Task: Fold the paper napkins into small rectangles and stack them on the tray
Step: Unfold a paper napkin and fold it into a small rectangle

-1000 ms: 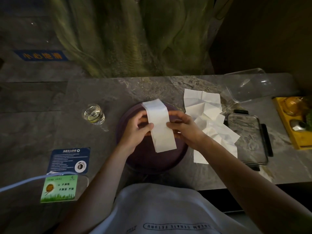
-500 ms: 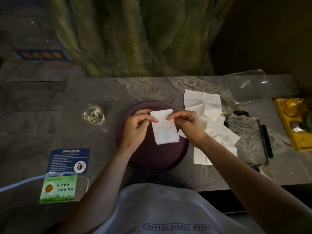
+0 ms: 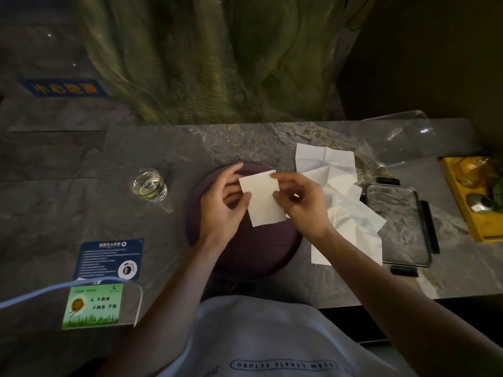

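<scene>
A folded white napkin (image 3: 263,200) hangs just above the round dark purple tray (image 3: 253,257) in the middle of the stone table. My left hand (image 3: 221,206) pinches its left edge between thumb and fingers. On the other side my right hand (image 3: 302,205) pinches its right edge, fingertips at the top corner. The napkin is a small rectangle, tilted slightly. A loose heap of unfolded white napkins (image 3: 343,197) lies on the table right of the tray, partly behind my right wrist.
A small glass of water (image 3: 150,185) stands left of the tray. A clear lidded container (image 3: 396,224) and a clear plastic lid (image 3: 400,140) lie to the right, with a yellow tray (image 3: 473,197) at the far right. Two cards (image 3: 107,259) and a white cable (image 3: 40,292) lie front left.
A second ago the napkin was a long strip; it was then folded in half. Both hands have since shifted their grip, the left thumb now lower on the left edge.
</scene>
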The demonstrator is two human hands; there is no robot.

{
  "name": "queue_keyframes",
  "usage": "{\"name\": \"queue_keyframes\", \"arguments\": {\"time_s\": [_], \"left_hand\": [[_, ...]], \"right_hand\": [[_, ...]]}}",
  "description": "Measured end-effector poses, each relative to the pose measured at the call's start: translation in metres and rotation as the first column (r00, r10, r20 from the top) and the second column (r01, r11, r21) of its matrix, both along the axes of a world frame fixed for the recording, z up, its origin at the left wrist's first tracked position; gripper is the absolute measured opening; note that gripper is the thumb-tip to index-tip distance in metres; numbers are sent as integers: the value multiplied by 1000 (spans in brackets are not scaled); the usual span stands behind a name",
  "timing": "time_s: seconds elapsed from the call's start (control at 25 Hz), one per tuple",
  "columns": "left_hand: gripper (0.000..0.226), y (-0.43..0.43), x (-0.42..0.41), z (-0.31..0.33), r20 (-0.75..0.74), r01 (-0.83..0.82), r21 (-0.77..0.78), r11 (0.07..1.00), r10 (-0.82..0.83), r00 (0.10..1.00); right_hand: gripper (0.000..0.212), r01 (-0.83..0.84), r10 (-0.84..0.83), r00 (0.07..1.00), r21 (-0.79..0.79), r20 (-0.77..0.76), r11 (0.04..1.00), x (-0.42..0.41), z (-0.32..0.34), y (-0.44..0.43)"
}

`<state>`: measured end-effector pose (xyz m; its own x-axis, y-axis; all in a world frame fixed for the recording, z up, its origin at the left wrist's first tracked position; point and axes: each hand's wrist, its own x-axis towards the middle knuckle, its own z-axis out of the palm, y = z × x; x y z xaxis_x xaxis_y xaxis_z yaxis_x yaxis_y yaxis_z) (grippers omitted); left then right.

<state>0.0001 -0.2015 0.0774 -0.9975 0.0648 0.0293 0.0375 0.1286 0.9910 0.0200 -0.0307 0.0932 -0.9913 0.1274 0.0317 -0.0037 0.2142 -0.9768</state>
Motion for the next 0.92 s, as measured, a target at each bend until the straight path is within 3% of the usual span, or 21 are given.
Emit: {"name": "queue_keyframes", "arguments": {"time_s": [0.12,0.32,0.52,0.64,0.76,0.92], "left_hand": [[62,3,2,-3,143,-49,126,991,31,989],[28,0,0,-11,225,7,111,994,-32,974],[26,-8,-5,-8,258,102,115,988,-129,958],[26,-12,-7,-14,370,113,125,986,-152,917],[20,-14,-8,-24,504,42,211,977,-145,852],[18,-16,-19,-34,554,-49,186,981,-63,830]], "right_hand": [[42,26,-24,1000,-134,14,991,0,1,-3],[42,129,-71,980,-326,183,937,-1,-1,-4],[32,45,47,956,-305,290,951,1,-2,-1],[15,85,10,953,-300,303,950,-2,-9,-2],[12,197,-86,936,-304,342,932,-2,-20,-5],[18,211,-89,898,-243,431,947,-10,-34,-9]]}}
